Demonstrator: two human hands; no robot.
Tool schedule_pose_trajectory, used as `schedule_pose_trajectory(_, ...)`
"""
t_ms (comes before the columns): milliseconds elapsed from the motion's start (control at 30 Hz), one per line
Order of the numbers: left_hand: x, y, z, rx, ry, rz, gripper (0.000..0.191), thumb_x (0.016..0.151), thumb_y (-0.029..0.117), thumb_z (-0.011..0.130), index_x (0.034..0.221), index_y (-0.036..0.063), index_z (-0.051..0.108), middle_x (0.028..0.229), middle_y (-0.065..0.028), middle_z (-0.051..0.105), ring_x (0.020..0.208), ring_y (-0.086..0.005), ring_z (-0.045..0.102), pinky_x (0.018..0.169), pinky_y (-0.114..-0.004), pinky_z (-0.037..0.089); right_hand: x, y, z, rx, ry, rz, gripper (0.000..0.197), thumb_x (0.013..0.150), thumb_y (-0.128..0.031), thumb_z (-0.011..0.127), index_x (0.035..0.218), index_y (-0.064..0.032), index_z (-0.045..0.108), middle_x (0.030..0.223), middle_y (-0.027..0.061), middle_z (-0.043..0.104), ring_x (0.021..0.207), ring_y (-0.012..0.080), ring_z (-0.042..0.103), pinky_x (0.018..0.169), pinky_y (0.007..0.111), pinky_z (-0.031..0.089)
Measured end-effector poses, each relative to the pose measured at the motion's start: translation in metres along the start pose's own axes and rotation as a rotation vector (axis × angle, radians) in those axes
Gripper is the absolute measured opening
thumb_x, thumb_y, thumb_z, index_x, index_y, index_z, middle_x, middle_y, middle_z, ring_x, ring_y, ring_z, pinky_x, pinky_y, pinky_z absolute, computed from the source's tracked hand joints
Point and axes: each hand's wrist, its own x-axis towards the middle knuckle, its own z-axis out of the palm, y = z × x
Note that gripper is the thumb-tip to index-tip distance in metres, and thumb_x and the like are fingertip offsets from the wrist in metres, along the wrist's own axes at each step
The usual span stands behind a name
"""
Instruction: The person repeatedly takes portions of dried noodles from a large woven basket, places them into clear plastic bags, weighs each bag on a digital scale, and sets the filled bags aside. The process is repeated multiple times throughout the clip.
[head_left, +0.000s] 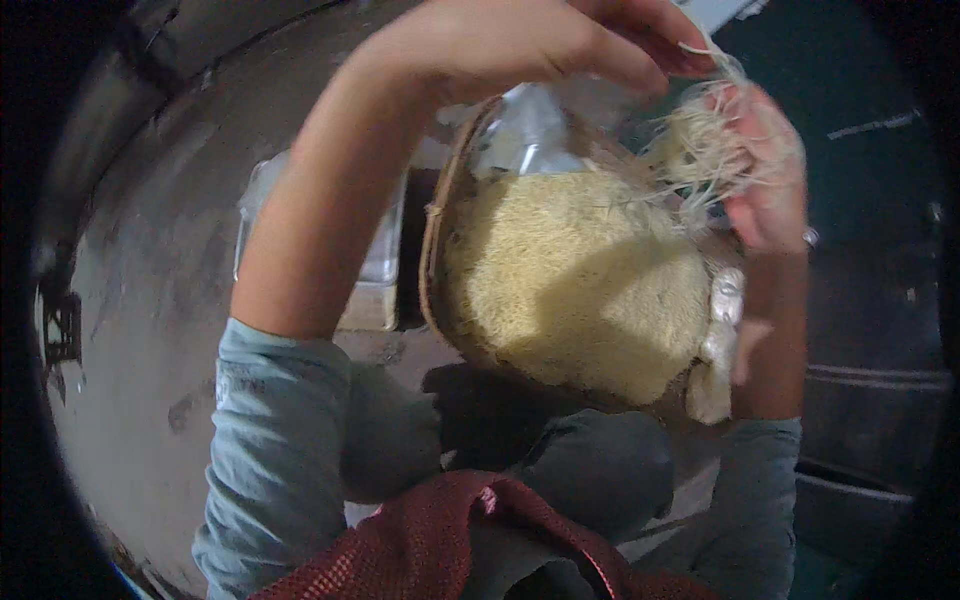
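A bunch of thin whitish strands (701, 142) lies against the palm of my right hand (769, 157), which is curled around it at the upper right. My left hand (600, 49) reaches across the top of the view. Its fingertips are beside the upper strands; blur hides whether they pinch any. Below both hands sits a woven basket (433, 255) with a rounded rim, filled with a mass of fine pale-yellow shreds (570, 262). Loose strands hang from the bunch down to the far right of this mass. Clear plastic (529, 127) stands at the basket's far side.
A twisted, shiny wrapped bundle (724, 307) lies along the basket's right rim, close to my right forearm. Left of the basket, partly behind my left forearm, is a clear plastic container (379, 262). My knees (600, 465) are just below the basket. Grey floor (157, 300) extends left.
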Motion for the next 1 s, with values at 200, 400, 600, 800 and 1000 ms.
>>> schedule_pose_trajectory(200,-0.14,-0.046,-0.045,0.839,0.729,-0.066,0.036,0.084,0.02,0.062,0.115,0.0015,0.056,0.11,-0.0102,0.06,0.105,-0.0199,0.055,0.093,-0.033,0.042,0.033,-0.029,0.06,-0.051,-0.042,-0.156,0.029,0.09,-0.029,0.058,0.101,-0.0028,0.06,0.093,0.0024,0.061,0.085,0.0099,0.059,0.073,0.025,0.049)
schedule_pose_trajectory(400,-0.266,-0.137,-0.024,1.498,1.166,-0.604,0.093,0.068,0.042,0.074,0.136,0.0001,0.027,0.13,-0.0231,0.037,0.121,-0.0383,0.037,0.094,-0.046,0.037,0.066,-0.013,0.134,0.012,-0.22,-0.125,0.029,0.089,-0.03,0.059,0.099,-0.0033,0.061,0.092,0.0024,0.061,0.084,0.0095,0.059,0.073,0.024,0.048)
schedule_pose_trajectory(600,-0.306,-0.209,-0.004,1.007,1.525,-0.679,0.079,0.067,0.032,0.072,0.122,-0.0103,0.035,0.117,-0.025,0.041,0.107,-0.0371,0.043,0.092,-0.044,0.037,0.099,0.022,0.208,0.086,-0.367,-0.069,0.029,0.088,-0.031,0.06,0.097,-0.0039,0.062,0.091,0.0024,0.06,0.084,0.0092,0.058,0.073,0.023,0.047)
schedule_pose_trajectory(800,-0.324,-0.206,-0.004,-0.01,1.634,-0.429,0.019,0.082,0.02,0.061,0.087,0.0025,0.054,0.074,-0.0008,0.052,0.067,-0.012,0.05,0.063,-0.026,0.041,0.124,0.071,0.273,0.103,-0.58,0.048,0.029,0.087,-0.032,0.061,0.095,-0.0045,0.062,0.09,0.0024,0.06,0.083,0.0088,0.057,0.072,0.022,0.046)
schedule_pose_trajectory(1000,-0.316,-0.169,-0.014,-0.681,1.641,-0.12,0.011,0.087,0.012,0.055,0.092,0.0032,0.057,0.057,0.0046,0.036,0.047,-0.0059,0.03,0.044,-0.023,0.024,0.147,0.182,0.316,-0.431,-1.017,0.274,0.023,0.086,-0.017,0.061,0.103,-0.0014,0.063,0.099,0.006,0.064,0.092,0.0122,0.057,0.083,0.027,0.045)
